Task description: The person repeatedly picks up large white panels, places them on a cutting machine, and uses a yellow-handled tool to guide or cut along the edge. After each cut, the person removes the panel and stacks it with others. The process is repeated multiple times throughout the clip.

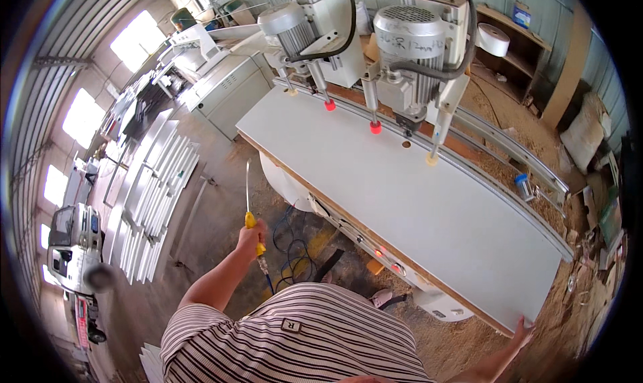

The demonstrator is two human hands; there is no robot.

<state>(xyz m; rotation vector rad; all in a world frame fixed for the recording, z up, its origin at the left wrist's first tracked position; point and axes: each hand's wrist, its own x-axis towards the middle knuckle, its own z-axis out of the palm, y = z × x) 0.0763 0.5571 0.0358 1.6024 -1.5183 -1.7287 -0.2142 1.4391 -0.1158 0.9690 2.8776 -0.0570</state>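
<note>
My left hand (250, 238) is closed around the yellow handle of an air blow gun (248, 195). Its long thin nozzle points up and away, and a blue hose runs down from the grip. A long light grey panel (402, 202) lies flat across the machine's bed. At the panel's near right corner, my right hand (521, 331) touches the edge with its fingers stretched out. Above the panel's far edge hang two motor-driven drill heads, the left one (288, 28) and the right one (410, 41), with red- and yellow-tipped rods beside them. A small round hole (406, 144) shows in the panel.
Control knobs and lit buttons (379, 253) sit on the machine's front. Blue hose (291, 249) coils on the floor. Stacked white strips (157, 202) stand to the left, with a parked vehicle (75, 249) beyond. Sawdust and a wooden shelf (516, 55) lie behind the machine.
</note>
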